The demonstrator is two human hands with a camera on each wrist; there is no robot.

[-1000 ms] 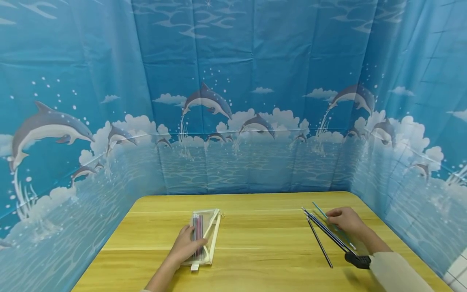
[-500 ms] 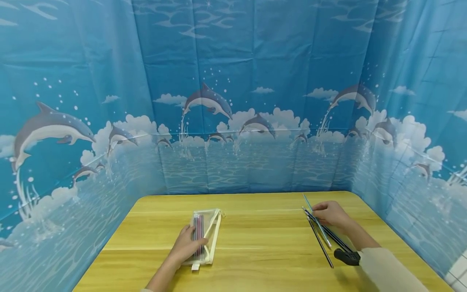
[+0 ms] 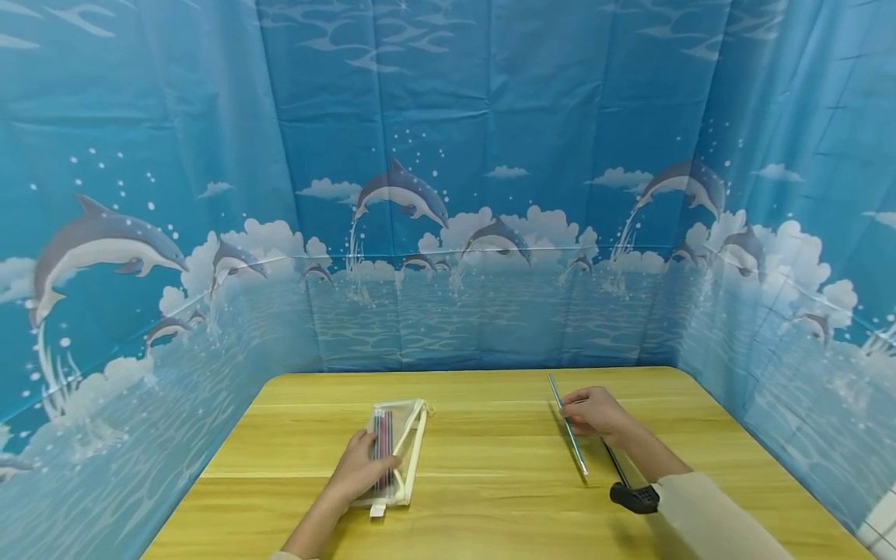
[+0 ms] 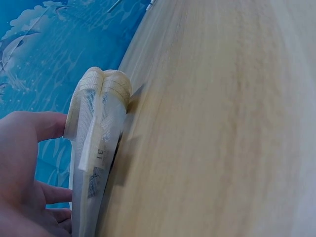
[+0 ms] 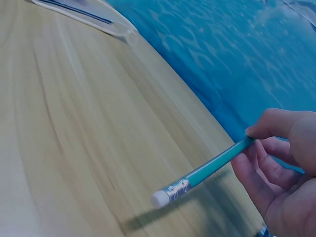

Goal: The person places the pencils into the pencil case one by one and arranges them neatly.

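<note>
My left hand holds a clear pencil case lying at the left, thumb across its top and fingers at the left side. Several dark and reddish pencils show inside it. The left wrist view shows the thumb on the case's mesh edge and a white label. My right hand pinches a teal pencil between thumb and fingers, its white eraser end pointing towards me, raised over the table. Under the right arm part of a dark pencil shows; the other loose pencils are hidden.
The yellow wood-grain table has rounded far corners. A blue dolphin-print curtain hangs along its back and sides. On the right wrist sits a black strap mount.
My right hand has carried the teal pencil left, over and past the dark pencils, towards the middle. The left hand and the pencil case have stayed put.
</note>
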